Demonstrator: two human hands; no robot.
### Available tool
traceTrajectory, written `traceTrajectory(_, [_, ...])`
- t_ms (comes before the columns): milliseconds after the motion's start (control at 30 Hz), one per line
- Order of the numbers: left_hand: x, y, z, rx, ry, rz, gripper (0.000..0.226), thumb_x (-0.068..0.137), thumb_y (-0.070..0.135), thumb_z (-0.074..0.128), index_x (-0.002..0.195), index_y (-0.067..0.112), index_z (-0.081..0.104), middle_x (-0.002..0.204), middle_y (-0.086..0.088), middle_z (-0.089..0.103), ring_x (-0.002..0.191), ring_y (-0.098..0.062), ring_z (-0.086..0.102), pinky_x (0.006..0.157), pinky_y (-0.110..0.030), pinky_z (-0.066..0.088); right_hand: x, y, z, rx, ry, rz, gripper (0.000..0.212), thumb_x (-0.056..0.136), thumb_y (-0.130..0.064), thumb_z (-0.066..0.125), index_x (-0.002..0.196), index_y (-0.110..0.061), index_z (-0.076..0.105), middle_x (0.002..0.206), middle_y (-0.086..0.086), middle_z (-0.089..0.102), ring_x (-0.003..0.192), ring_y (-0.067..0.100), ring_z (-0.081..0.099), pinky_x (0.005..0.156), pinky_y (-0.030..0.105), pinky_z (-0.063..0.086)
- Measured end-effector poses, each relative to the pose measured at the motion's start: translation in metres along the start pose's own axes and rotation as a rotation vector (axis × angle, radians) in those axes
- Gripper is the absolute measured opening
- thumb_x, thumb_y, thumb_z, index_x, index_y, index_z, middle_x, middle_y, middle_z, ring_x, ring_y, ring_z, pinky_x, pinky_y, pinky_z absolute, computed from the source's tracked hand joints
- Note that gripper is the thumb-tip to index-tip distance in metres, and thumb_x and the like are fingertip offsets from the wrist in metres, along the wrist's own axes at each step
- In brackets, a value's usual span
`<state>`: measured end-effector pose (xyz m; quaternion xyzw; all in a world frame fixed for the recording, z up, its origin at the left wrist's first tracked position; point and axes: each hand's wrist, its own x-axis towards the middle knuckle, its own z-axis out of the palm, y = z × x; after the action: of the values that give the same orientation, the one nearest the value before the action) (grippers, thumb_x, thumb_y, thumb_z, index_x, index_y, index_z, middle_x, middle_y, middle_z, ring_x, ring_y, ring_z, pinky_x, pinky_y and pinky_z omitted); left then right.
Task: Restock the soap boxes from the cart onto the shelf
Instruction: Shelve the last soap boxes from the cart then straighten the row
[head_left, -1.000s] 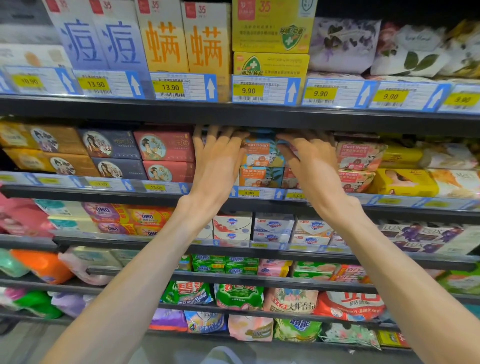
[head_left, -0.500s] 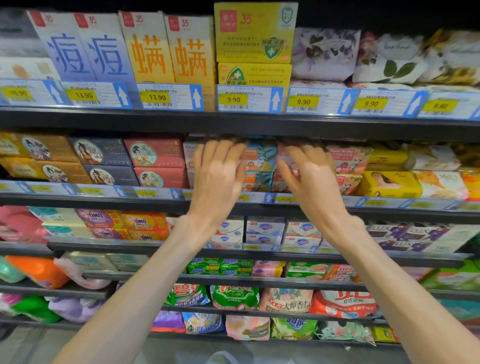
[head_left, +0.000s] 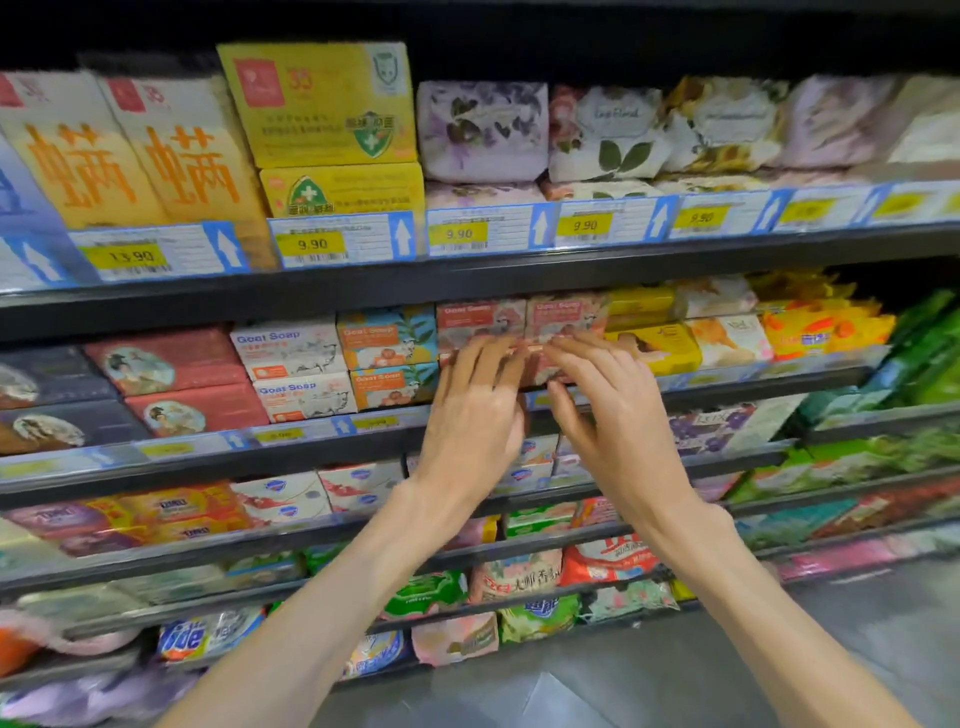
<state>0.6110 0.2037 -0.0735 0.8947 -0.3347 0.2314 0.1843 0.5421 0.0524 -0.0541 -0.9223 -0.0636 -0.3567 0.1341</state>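
Observation:
Pink Goat Soap boxes (head_left: 480, 319) stand stacked on the second shelf (head_left: 363, 457), with more pink ones (head_left: 566, 312) beside them. My left hand (head_left: 475, 415) and my right hand (head_left: 608, 415) are side by side in front of these boxes, fingers straight, fingertips touching the lower pink boxes. Neither hand holds anything. To the left stand orange-and-teal Goat Soap boxes (head_left: 387, 338) and white Goat Soap boxes (head_left: 288, 348). The lower pink boxes are partly hidden behind my hands. The cart is not in view.
Red boxes (head_left: 166, 364) and dark boxes sit left on the same shelf, yellow soap packs (head_left: 654, 343) to the right. Above is a shelf with yellow boxes (head_left: 317, 104) and floral packs (head_left: 483, 130). Lower shelves hold detergent bags. Grey floor (head_left: 727, 649) lies at the lower right.
The view has swung to the right and tilted. Both hands moved from the teal Goat Soap boxes over to the pink ones and drew close together.

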Motion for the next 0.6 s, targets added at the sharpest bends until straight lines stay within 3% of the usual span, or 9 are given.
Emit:
traceTrajectory(467, [-0.004, 0.002, 0.008, -0.004, -0.001, -0.051, 0.050, 0.092, 0.014, 0.057, 0.142, 0.012, 0.052, 0.150, -0.005, 0.046, 0.139, -0.027, 0.038, 0.116, -0.042, 0.036, -0.006, 0.019, -0.001, 0.041, -0.085, -0.003, 0.029, 0.099, -0.019, 0.056, 0.126, -0.013, 0.061, 0.130, -0.001, 0.061, 0.129, 0.021, 0.051, 0.107, 0.041, 0.039])
traceTrajectory(600, [-0.011, 0.006, -0.003, -0.030, 0.147, -0.068, 0.037, 0.095, 0.011, 0.056, 0.131, 0.009, 0.062, 0.136, -0.006, 0.056, 0.133, -0.028, 0.045, 0.112, -0.043, 0.038, 0.002, 0.025, 0.001, 0.067, -0.067, -0.073, 0.029, 0.099, -0.019, 0.057, 0.126, -0.013, 0.063, 0.130, 0.000, 0.062, 0.128, 0.020, 0.052, 0.111, 0.037, 0.037])
